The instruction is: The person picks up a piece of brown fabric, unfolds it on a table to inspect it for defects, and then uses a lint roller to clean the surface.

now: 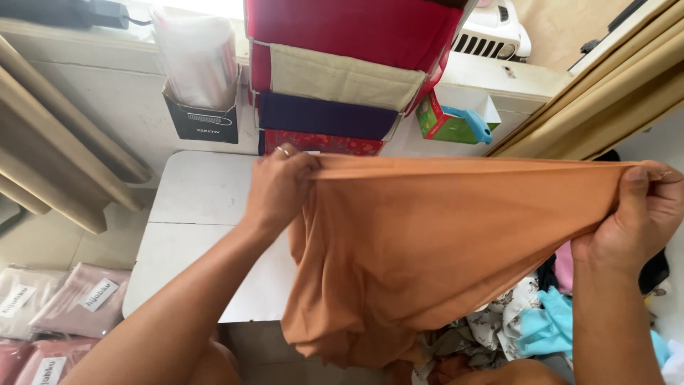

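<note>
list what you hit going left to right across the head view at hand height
pink packets → white table → left hand → orange cloth → right hand

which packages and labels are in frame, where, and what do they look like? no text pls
Pink bagged packs: bottom left on the floor, flat clear bags, each with a white rectangular label.
Black card holder: against the wall above the white table, holding clear plastic sleeves.
Green and red carton: on the ledge, small box, blue item beside it.
</note>
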